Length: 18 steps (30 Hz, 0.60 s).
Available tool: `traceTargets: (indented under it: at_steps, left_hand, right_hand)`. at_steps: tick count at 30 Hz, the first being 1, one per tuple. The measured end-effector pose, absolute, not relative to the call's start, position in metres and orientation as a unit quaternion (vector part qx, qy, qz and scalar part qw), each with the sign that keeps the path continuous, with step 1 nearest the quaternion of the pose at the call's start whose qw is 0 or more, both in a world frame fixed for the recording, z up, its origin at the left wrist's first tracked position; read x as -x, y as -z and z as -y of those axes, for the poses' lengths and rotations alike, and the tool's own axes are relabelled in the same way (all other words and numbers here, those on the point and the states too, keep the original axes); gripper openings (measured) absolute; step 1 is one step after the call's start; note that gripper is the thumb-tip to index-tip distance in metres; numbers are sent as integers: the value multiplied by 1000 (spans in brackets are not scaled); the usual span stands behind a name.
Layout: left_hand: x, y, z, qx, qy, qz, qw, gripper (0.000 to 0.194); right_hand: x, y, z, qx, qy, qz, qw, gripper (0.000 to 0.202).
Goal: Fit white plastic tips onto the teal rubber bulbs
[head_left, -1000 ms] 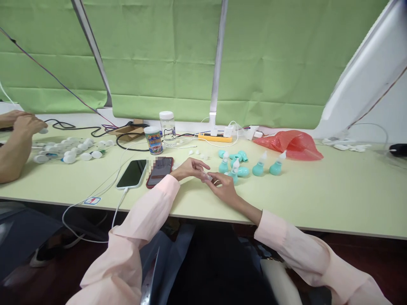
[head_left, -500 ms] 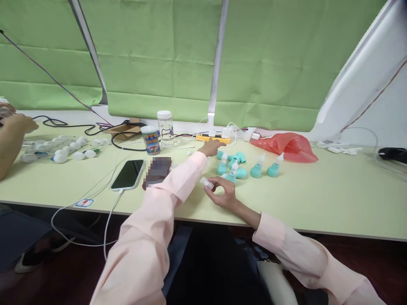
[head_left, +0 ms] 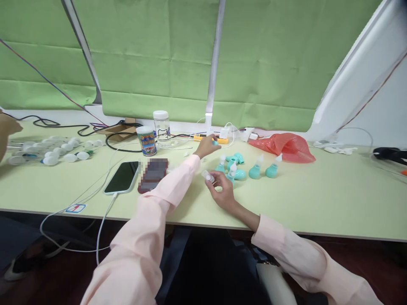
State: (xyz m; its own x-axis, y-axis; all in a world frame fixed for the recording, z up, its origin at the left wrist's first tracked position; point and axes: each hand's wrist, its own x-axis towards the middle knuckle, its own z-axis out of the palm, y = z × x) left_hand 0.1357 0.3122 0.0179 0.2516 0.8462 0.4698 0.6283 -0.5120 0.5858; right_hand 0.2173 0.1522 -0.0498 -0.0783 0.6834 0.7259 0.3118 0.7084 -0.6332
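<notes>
Translucent fitting [head_left: 208, 177], pinched in the right hand [head_left: 224, 192] over the near half of the desk [head_left: 318, 195], is best handled with a light hold: a narrow grip of thumb and fingers, with its far end left exposed so that it can be seen and turned. It is small and slightly blurred, so I can't tell whether it is one part or two. Resting the right wrist low would help to steady it.

Just beyond those fingers is a group of teal bulbs [head_left: 239, 175], some upright with pale nozzles, others lying down; a careless knuckle could tip one over. Two more nozzled bulbs [head_left: 255, 171] stand to their right. Leftward, a red-edged phone [head_left: 152, 176] lies beside the left forearm, with a charging phone [head_left: 122, 178] next to it; its cable droops over the front edge and could snag a sleeve.

Farther in, the left hand [head_left: 206, 147] reaches across, its fingertips closed around a small teal piece [head_left: 215, 143]; lifting it clear of the bulbs seems wise. Behind stand a printed tub [head_left: 147, 143] and a lidded bottle [head_left: 162, 131], then a yellow power strip [head_left: 200, 138] and a red plastic bag [head_left: 286, 146].
</notes>
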Motion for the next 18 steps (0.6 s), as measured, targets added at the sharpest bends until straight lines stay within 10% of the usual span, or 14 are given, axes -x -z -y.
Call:
traceTargets:
  at_steps: [7, 18]
  left_hand:
    - [-103, -26, -226, -567, -490, -402, 527, 22]
    - [-76, 23, -191, -488, -426, -331, 687, 25]
  right_hand:
    - [-217, 50, -153, 364, -214, 706, 569, 19]
    - [-220, 47, -154, 373, -139, 704, 588, 16]
